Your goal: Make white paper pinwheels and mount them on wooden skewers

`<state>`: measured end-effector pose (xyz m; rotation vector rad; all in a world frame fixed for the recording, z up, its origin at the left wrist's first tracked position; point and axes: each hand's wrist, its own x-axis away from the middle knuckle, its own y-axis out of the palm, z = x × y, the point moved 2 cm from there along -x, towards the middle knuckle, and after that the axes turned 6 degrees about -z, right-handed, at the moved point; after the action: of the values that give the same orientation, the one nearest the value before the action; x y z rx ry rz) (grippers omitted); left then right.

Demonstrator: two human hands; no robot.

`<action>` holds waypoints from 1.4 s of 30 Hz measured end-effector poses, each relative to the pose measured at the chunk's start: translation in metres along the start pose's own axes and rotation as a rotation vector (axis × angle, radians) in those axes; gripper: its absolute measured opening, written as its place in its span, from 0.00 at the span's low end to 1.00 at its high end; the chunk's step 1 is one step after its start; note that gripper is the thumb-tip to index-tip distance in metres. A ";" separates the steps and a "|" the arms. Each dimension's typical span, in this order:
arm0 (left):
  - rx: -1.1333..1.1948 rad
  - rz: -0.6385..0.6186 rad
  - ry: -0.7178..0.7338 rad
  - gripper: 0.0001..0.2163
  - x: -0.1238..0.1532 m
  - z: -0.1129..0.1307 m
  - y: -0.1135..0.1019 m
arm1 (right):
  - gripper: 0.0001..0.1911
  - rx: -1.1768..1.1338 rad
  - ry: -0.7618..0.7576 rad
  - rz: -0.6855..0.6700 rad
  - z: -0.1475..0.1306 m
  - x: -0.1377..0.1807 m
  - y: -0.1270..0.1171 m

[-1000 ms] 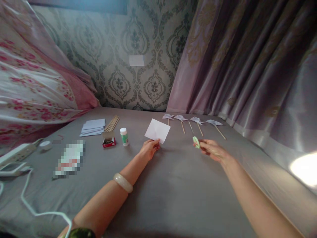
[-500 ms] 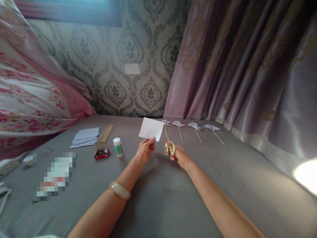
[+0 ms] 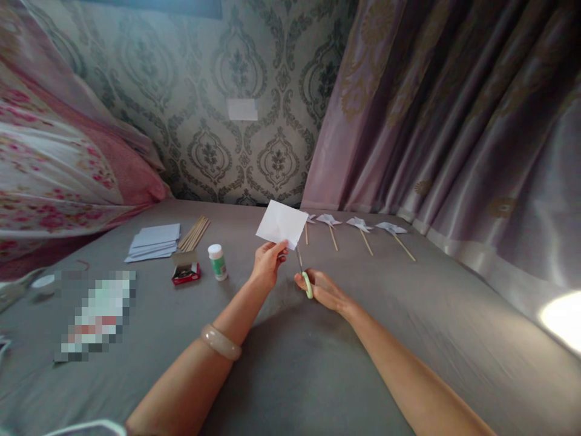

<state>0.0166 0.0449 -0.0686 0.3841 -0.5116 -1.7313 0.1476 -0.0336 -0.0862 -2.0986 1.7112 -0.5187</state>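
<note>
My left hand [image 3: 267,265] pinches the lower edge of a white paper square [image 3: 282,224] and holds it up above the grey bedsheet [image 3: 318,363]. My right hand [image 3: 323,290] grips small scissors with green handles [image 3: 305,277]. The blades point up at the paper's lower right corner. A pale bangle [image 3: 221,342] sits on my left wrist.
A row of paper pinwheels on sticks [image 3: 361,229] lies by the purple curtain [image 3: 454,121]. To the left are a stack of paper sheets [image 3: 153,242], wooden sticks [image 3: 195,233], a small red box [image 3: 185,272] and a glue bottle [image 3: 216,261]. Floral bedding [image 3: 54,157] is piled far left.
My right hand brought the scissors in from the right to the paper's lower corner. My left hand lifted the paper off the sheet.
</note>
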 end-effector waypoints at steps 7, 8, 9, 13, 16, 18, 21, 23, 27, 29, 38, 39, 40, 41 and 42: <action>-0.047 -0.018 0.018 0.11 0.004 0.000 0.002 | 0.27 0.025 0.017 0.040 0.001 0.001 0.000; -0.052 -0.020 0.020 0.11 0.004 -0.001 0.002 | 0.27 0.016 0.017 0.044 0.001 0.001 0.000; -0.055 -0.022 0.020 0.11 0.004 -0.001 0.002 | 0.27 0.005 0.019 0.048 0.002 0.000 0.000; -0.053 -0.040 0.014 0.11 0.006 -0.003 0.004 | 0.27 -0.042 0.022 0.059 0.005 -0.001 0.000; -0.041 -0.054 0.007 0.11 0.007 -0.003 0.005 | 0.28 -0.073 0.018 0.067 0.006 -0.001 -0.001; -0.031 -0.057 -0.002 0.11 0.008 -0.003 0.006 | 0.28 -0.091 0.017 0.066 0.005 -0.001 -0.001; -0.018 -0.050 -0.013 0.12 0.008 -0.003 0.007 | 0.29 -0.111 0.021 0.066 0.003 0.000 -0.001; -0.011 -0.043 -0.014 0.12 0.007 -0.003 0.007 | 0.29 -0.120 0.022 0.065 0.001 0.000 -0.001; -0.009 -0.045 -0.013 0.13 0.007 -0.004 0.007 | 0.31 -0.137 0.034 0.065 0.000 0.001 -0.001; -0.009 -0.055 -0.009 0.13 0.007 -0.004 0.008 | 0.32 -0.148 0.047 0.067 0.000 0.001 -0.001; -0.008 -0.056 0.010 0.12 0.007 -0.004 0.008 | 0.31 -0.164 0.050 0.082 -0.001 0.001 0.000; -0.009 -0.057 0.011 0.12 0.007 -0.004 0.008 | 0.31 -0.161 0.048 0.080 0.000 0.001 0.000; -0.010 -0.058 0.011 0.12 0.007 -0.005 0.008 | 0.31 -0.158 0.047 0.080 0.000 0.001 -0.001; -0.011 -0.058 0.011 0.12 0.007 -0.005 0.008 | 0.31 -0.153 0.047 0.082 0.000 0.001 -0.001; -0.012 -0.058 0.012 0.12 0.007 -0.005 0.007 | 0.31 -0.150 0.048 0.084 0.001 0.001 -0.001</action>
<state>0.0238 0.0364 -0.0689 0.4046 -0.4851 -1.7864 0.1490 -0.0347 -0.0862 -2.1195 1.9106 -0.4304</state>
